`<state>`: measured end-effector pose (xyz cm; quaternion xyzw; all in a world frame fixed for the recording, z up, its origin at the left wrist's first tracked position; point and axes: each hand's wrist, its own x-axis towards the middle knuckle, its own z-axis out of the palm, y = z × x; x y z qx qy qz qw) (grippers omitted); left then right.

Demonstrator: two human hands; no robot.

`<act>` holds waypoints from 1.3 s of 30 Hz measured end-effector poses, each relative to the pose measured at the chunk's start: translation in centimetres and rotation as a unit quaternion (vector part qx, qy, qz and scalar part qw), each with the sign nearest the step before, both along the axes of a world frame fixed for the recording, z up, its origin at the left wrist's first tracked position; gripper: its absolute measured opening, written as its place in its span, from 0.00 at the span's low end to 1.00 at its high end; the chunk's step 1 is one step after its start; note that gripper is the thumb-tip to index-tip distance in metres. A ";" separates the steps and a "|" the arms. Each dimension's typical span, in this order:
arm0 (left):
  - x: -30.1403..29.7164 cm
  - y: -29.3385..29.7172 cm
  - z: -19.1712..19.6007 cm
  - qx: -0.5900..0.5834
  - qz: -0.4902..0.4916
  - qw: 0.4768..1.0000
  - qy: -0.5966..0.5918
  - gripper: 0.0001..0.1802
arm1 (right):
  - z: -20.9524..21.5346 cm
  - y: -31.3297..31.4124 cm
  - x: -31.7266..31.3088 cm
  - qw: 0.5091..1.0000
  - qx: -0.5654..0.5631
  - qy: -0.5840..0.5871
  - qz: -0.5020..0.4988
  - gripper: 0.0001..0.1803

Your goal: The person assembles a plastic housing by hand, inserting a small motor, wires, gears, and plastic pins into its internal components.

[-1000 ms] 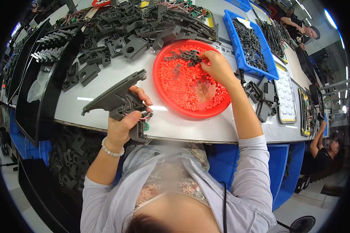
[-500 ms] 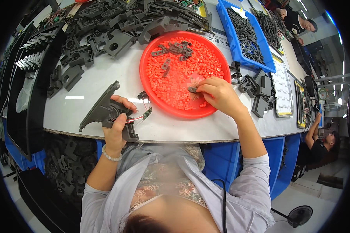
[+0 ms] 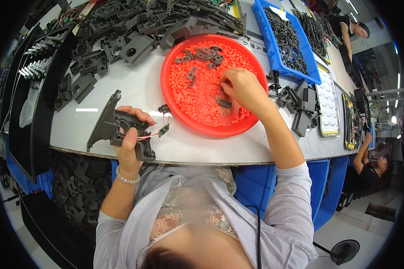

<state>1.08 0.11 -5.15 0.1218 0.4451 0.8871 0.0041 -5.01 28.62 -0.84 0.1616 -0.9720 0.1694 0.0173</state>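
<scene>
- Left hand point(image 3: 129, 142) fingers clamped round a dark plastic housing point(image 3: 116, 127) at the counter point(image 3: 134, 92) edge; a small green circuit board point(image 3: 163, 130) dangles off it.
- Right hand point(image 3: 242, 89) in the red tray point(image 3: 202, 130), fingers pinched together among small orange pellets point(image 3: 197, 96); whether they grip one, cannot tell.
- Step judged: picking a small part. Next calls for carrying it to the housing.

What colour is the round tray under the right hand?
The round tray is red, seen best in the head view.

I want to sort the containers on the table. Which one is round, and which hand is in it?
The red tray is the round one; the right hand reaches into it. The blue bin behind it is rectangular and holds dark parts.
</scene>
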 end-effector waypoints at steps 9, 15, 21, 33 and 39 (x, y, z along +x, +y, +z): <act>-0.3 0.1 -0.6 0.016 0.007 0.998 -0.052 0.21 | 1.2 1.0 3.7 0.986 -0.165 0.003 -0.034 0.09; -0.4 0.0 -0.7 0.018 -0.007 0.999 -0.047 0.21 | 0.0 0.5 5.3 0.987 -0.154 0.036 0.013 0.09; -0.4 0.1 -0.5 0.011 -0.008 0.999 -0.053 0.21 | -1.2 0.8 5.3 0.986 -0.087 0.127 0.067 0.11; -0.6 0.1 -0.5 0.014 -0.015 0.998 -0.051 0.21 | 0.2 0.4 6.2 0.991 -0.031 0.117 0.064 0.10; -0.5 0.0 -0.9 0.009 -0.010 0.999 -0.049 0.21 | 0.0 1.2 4.8 0.991 -0.074 0.109 0.026 0.09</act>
